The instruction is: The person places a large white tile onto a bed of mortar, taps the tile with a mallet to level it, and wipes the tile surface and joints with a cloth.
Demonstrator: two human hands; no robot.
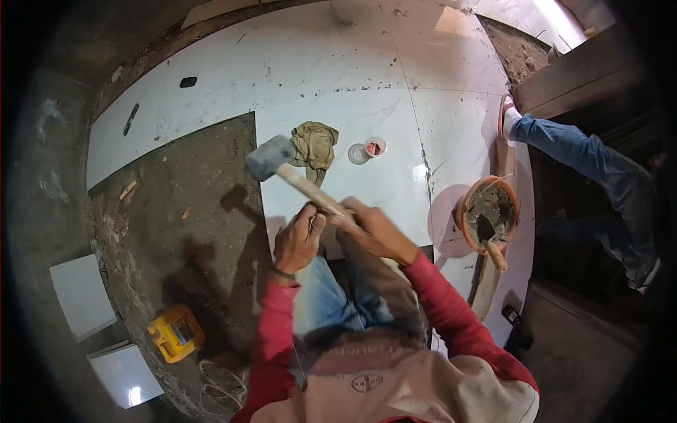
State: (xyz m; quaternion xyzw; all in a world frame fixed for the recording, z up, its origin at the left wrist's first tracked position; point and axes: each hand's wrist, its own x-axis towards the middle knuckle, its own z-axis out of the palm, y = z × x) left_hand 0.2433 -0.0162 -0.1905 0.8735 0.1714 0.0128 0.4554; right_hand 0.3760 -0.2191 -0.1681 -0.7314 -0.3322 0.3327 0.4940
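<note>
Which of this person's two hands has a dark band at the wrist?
The left hand: the dark band sits just beyond the red sleeve. The right hand, gripping the mallet, shows no band at its wrist.

White floor tiles [338, 63] are bright, while the outer areas sink into dimness. Glare whitens the upper right; a reflection gleams on a loose tile [121, 374] at lower left. The mallet [271, 158] casts a dark shadow leftward on bare floor [169, 183]. The right hand [375, 230] is slightly blurred, and straight edges bend toward a black rim.
</note>
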